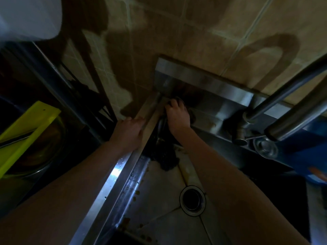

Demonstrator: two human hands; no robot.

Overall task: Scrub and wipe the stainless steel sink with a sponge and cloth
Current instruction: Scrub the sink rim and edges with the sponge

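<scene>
The stainless steel sink (113, 175) runs from the bottom middle toward the tiled wall, with brown specks on its floor and a round drain (192, 200). My left hand (128, 132) rests flat on the sink's left rim, fingers spread, holding nothing. My right hand (177, 115) presses a dark cloth or sponge (165, 156) into the far left corner of the basin; its dark mass hangs below my wrist. The light is too dim to tell which of the two it is.
A steel faucet (247, 124) and thick steel bars (286, 96) cross the right side. A blue object (307, 149) sits beyond them. To the left stand a yellow-green board (28, 128) over a bowl, a dark rack and a white container (28, 16).
</scene>
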